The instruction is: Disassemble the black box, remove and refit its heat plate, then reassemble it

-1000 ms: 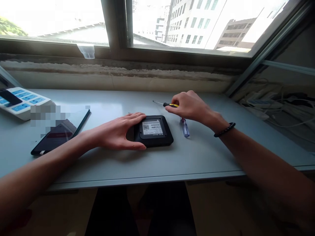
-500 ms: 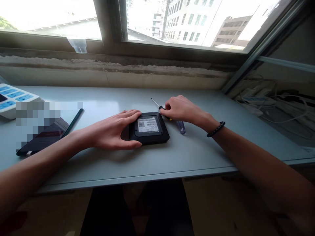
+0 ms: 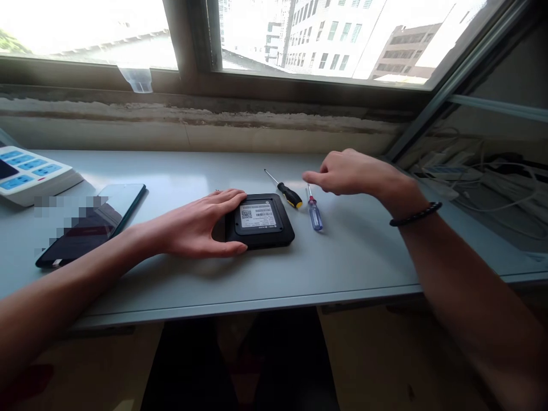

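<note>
A flat black box (image 3: 260,221) with rounded corners and a matte plastic shell lies near the middle of the desk (image 3: 351,262), well in from the front edge. A white label with a printed code and bars sits in a raised panel on its top. The left hand (image 3: 201,225) lies open and flat on the desk, with the fingertips on the box's far left corner and the thumb against its near left edge.

Just beyond the box's far right corner lies a thin screwdriver (image 3: 283,188) with a black and yellow handle, its steel shaft pointing toward the back edge. Beside it to the right lies a second driver (image 3: 314,209) with a clear blue handle and a red collar. The right hand (image 3: 349,171) hangs just above and right of the two drivers, loosely curled, forefinger out, gripping nothing. A dark bead bracelet (image 3: 415,214) rings its wrist.

The desk is smooth and pale grey, with a slight sheen. Near its left edge lies a dark glossy phone (image 3: 94,222), and beyond it a white power strip (image 3: 32,174) with blue sockets. Behind runs a rough, stained concrete sill under a metal-framed window (image 3: 197,51), with pale buildings outside. To the right, white cables (image 3: 479,177) lie tangled behind glass.
</note>
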`<state>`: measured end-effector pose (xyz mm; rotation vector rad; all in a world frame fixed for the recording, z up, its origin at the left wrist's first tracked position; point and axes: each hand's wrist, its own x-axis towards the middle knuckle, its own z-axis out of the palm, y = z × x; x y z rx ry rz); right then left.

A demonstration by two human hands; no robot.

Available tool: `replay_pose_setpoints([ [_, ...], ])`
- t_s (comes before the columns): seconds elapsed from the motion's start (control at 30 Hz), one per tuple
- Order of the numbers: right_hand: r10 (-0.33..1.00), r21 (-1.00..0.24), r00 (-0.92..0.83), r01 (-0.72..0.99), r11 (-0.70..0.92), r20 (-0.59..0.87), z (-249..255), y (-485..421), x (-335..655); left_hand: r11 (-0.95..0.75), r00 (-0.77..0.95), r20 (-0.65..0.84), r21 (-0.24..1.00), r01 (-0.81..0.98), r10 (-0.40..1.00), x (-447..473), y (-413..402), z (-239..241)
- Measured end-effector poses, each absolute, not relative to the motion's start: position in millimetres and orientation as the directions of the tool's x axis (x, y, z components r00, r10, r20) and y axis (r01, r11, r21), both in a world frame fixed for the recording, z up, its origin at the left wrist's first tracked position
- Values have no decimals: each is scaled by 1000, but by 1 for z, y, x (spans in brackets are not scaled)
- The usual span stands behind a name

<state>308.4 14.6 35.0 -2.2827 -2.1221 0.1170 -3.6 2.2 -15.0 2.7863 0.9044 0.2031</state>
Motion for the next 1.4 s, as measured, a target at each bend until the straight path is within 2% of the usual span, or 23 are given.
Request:
replay_pose_setpoints([
  [0.1, 966, -11, 68, 997, -73, -251, 38, 13, 318, -795, 805, 77, 232, 560, 589, -4, 3, -17],
  [0.2, 928, 57, 21, 998, 1, -372, 37, 13, 316, -793, 803, 82, 242, 559, 590, -5, 4, -17],
  [0.3, 899, 71, -16, 996, 53, -437, 34, 16, 313, -782, 795, 66, 248, 572, 603, -5, 4, -16],
  [0.4, 896, 13, -23, 999, 32, -444, 33, 18, 314, -784, 799, 57, 244, 571, 599, -4, 4, -14],
  [0.53, 915, -169, -23, 984, -50, -403, 36, 18, 322, -787, 801, 55, 234, 571, 597, -3, 2, -13],
  [0.6, 942, -343, -25, 934, -97, -334, 41, 16, 328, -789, 801, 50, 218, 574, 597, -3, 2, -13],
  [0.73, 986, -764, -52, 639, -91, -161, 48, 14, 341, -793, 799, 67, 200, 576, 597, 0, -1, -15],
  [0.83, 986, -886, -134, 464, -27, -101, 47, 14, 345, -791, 793, 102, 220, 571, 601, 7, -6, -17],
  [0.9, 958, -889, -277, 453, 64, -72, 47, 13, 346, -784, 784, 117, 234, 575, 610, 12, -10, -18],
  [1.0, 890, -823, -449, 531, 200, -73, 53, 7, 345, -768, 764, 132, 240, 594, 632, 17, -14, -18],
  [1.1, 871, -699, -447, 689, 192, -203, 64, -3, 341, -763, 759, 126, 235, 602, 638, 18, -15, -17],
  [1.17, 855, -658, -443, 733, 173, -268, 70, -9, 338, -766, 763, 123, 228, 601, 635, 17, -15, -17],
  [1.3, 802, -601, -564, 715, 356, -197, 71, -13, 338, -773, 766, 132, 210, 598, 629, 17, -14, -18],
  [1.4, 819, -518, -548, 757, 398, -170, 70, -13, 340, -781, 774, 129, 203, 591, 620, 18, -13, -20],
])
